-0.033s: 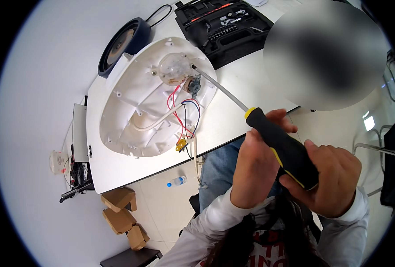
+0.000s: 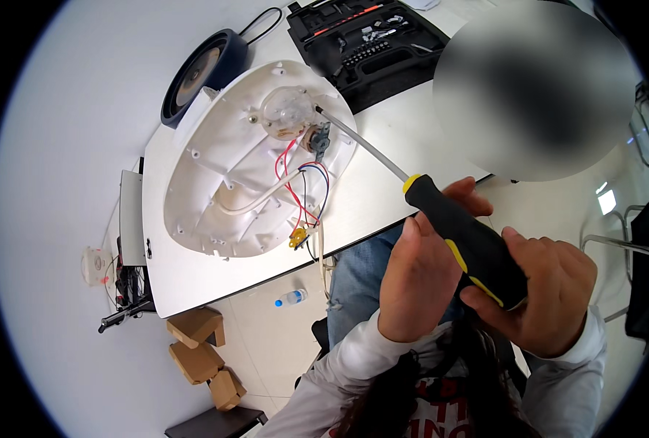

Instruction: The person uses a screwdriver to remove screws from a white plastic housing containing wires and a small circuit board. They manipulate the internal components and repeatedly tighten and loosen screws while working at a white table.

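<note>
On the table (image 2: 185,281) lies a white shell (image 2: 251,157), likely light, stiff and best held by its rim (image 2: 169,204), with a sturdy-looking screwdriver (image 2: 412,184) reaching over it, its thick handle (image 2: 470,241) clasped in the curled fingers of the right hand (image 2: 554,292), the left hand (image 2: 418,281) half-open alongside, contact unclear.

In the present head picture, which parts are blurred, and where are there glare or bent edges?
Head view: a round grey-and-white patch at upper right is heavily blurred, while the black-and-yellow screwdriver looks fairly sharp. Head view: a bright reflection glares on the glossy pale tiled floor. Head view: edges of the white table look bowed, probably from the fisheye lens.
</note>
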{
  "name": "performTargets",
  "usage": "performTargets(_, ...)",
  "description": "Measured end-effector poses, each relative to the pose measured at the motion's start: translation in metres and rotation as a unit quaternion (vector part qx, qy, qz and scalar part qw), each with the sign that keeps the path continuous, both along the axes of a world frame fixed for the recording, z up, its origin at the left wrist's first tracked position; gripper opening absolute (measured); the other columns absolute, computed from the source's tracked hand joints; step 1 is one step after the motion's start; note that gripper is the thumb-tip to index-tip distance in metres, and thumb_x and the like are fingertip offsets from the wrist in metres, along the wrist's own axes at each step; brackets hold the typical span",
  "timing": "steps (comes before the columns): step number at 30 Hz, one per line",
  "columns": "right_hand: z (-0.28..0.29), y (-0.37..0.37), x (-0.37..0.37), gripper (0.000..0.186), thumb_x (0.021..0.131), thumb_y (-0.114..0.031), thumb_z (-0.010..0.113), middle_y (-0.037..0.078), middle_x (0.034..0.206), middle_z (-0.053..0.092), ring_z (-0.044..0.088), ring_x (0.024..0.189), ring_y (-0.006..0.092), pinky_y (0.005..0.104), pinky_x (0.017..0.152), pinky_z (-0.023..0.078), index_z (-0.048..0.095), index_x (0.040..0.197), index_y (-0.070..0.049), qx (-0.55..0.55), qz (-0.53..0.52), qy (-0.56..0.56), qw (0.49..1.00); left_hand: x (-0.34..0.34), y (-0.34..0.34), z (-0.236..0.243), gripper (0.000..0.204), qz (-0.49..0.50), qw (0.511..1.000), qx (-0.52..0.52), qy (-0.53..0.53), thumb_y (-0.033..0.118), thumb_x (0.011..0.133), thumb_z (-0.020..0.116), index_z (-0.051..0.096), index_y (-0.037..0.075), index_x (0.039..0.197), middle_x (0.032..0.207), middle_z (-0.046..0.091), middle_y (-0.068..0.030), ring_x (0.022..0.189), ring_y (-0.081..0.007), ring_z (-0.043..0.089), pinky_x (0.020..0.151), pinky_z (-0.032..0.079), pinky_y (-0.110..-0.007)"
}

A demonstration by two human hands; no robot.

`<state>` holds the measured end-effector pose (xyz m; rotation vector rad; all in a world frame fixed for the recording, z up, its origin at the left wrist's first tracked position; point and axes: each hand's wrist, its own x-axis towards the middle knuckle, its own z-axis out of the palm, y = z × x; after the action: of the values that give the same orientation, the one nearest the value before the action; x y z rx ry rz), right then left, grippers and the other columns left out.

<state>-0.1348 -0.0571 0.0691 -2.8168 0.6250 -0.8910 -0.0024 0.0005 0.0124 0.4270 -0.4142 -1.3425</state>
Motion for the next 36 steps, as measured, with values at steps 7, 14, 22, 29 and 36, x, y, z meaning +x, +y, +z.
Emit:
performTargets(7, 0.011, -0.008, -0.002, 0.052, 0.070, -0.037, 0.074, 0.009, 0.067, 0.054, 0.054, 0.050, 0.0186, 0.0286, 0.042, 0.041, 0.051, 0.096, 0.001, 0.030, 0.010, 0.044, 0.999, -0.005, 0.005, -0.002, 0.046, 0.012, 0.998, -0.004, 0.067, 0.031, 0.092, 0.048, 0.036, 0.003, 0.127, 0.119, 0.049, -0.0094, 0.111, -0.0162, 0.046, 0.095, 0.036, -0.033)
performTargets(14, -0.003, 0.002, 0.001, 0.049, 0.061, -0.010, 0.077, 0.013, 0.091, 0.054, 0.058, 0.063, 0.0208, 0.0286, 0.046, 0.047, 0.051, 0.102, -0.004, 0.024, 0.052, -0.020, 0.998, -0.004, -0.004, -0.010, 0.030, 0.033, 0.999, 0.025, 0.000, 0.039, 0.091, 0.048, 0.042, 0.011, 0.101, 0.097, 0.042, -0.0018, 0.101, -0.0152, 0.038, 0.091, 0.034, -0.032)
performTargets(22, -0.005, 0.002, 0.006, 0.048, 0.064, -0.007, 0.074, 0.015, 0.104, 0.051, 0.059, 0.072, 0.0228, 0.0277, 0.056, 0.050, 0.053, 0.107, -0.010, -0.005, 0.111, -0.044, 0.993, -0.005, -0.003, 0.002, 0.036, 0.060, 0.998, 0.014, -0.014, 0.046, 0.088, 0.049, 0.044, 0.011, 0.098, 0.090, 0.045, -0.0022, 0.091, -0.0143, 0.041, 0.081, 0.037, -0.029)
performTargets(29, -0.002, -0.001, 0.006, 0.043, 0.077, -0.019, 0.069, 0.019, 0.101, 0.055, 0.062, 0.076, 0.0270, 0.0282, 0.055, 0.052, 0.049, 0.111, -0.003, -0.036, 0.078, -0.059, 0.995, -0.003, -0.002, -0.002, 0.046, 0.040, 0.999, -0.020, 0.012, 0.051, 0.088, 0.045, 0.042, 0.009, 0.107, 0.098, 0.045, -0.0037, 0.096, -0.0163, 0.042, 0.084, 0.038, -0.031)
performTargets(36, 0.002, -0.009, 0.005, 0.052, 0.079, -0.033, 0.066, 0.019, 0.093, 0.058, 0.063, 0.070, 0.0279, 0.0287, 0.053, 0.052, 0.045, 0.113, 0.001, -0.016, 0.056, -0.056, 0.997, -0.001, -0.001, 0.005, 0.072, -0.003, 0.999, -0.006, 0.040, 0.044, 0.087, 0.051, 0.024, -0.003, 0.134, 0.120, 0.046, -0.0123, 0.114, -0.0192, 0.045, 0.098, 0.034, -0.033)
